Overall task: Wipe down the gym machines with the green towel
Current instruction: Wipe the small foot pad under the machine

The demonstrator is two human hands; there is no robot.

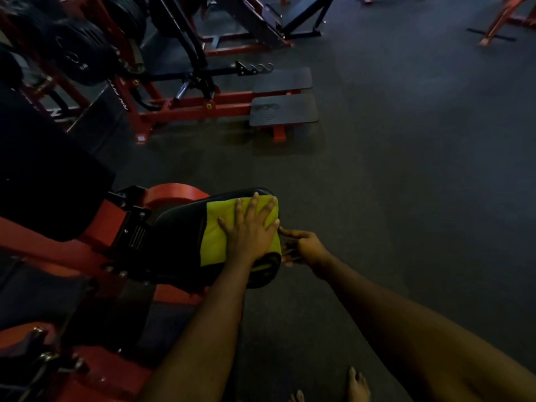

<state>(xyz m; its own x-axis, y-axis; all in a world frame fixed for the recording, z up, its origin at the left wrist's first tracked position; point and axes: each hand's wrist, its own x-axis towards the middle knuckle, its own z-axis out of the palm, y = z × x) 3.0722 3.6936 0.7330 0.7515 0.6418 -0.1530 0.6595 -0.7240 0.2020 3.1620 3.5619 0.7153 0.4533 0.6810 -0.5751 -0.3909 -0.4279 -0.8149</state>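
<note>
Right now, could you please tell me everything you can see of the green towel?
The green towel is a soft-looking yellow-green cloth, spread flat over the right end of a black padded seat. Its right edge drapes over the pad's side. The left hand presses on it, fingers straight and splayed. The right hand sits at that edge, fingers curled; whether it grips the cloth is unclear.
</note>
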